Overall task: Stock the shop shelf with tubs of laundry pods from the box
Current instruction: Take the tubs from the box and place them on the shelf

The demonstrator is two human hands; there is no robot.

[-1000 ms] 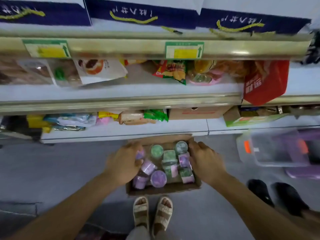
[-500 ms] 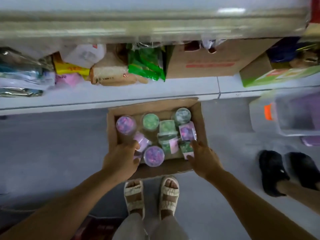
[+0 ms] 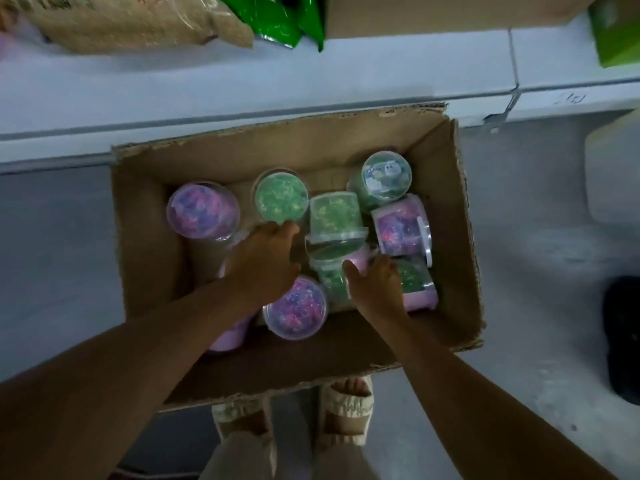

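Both hands are down inside the open brown cardboard box (image 3: 457,216), which sits on the grey floor (image 3: 55,258) right against the edge of the white bottom shelf (image 3: 381,67). The left hand (image 3: 263,261) reaches in over the middle of the box, fingers pointing toward the upright clear tub of green pods (image 3: 281,197), fingertips at its near rim; whether those fingers are curled round anything underneath I cannot tell, since the back of the hand hides them. The right hand (image 3: 375,284) is lower and to the right, fingers bent down over a tub of green pods lying on its side (image 3: 330,282), thumb spread wide; it looks like contact, but a firm grasp is not clear from here.

All the tubs are in the box. A clear round tub of purple and pink pods (image 3: 203,211) stands upright at the far left. Another purple-pod tub (image 3: 296,308) stands near the front wall, just under the left wrist. A green tub with a printed label on its lid (image 3: 386,174) is at the far right, and a purple tub lying sideways (image 3: 401,225) is just beside it.

On the shelf lie a beige sack (image 3: 138,22) and a shiny green packet (image 3: 277,19). Sandalled feet (image 3: 346,407) show below the box.
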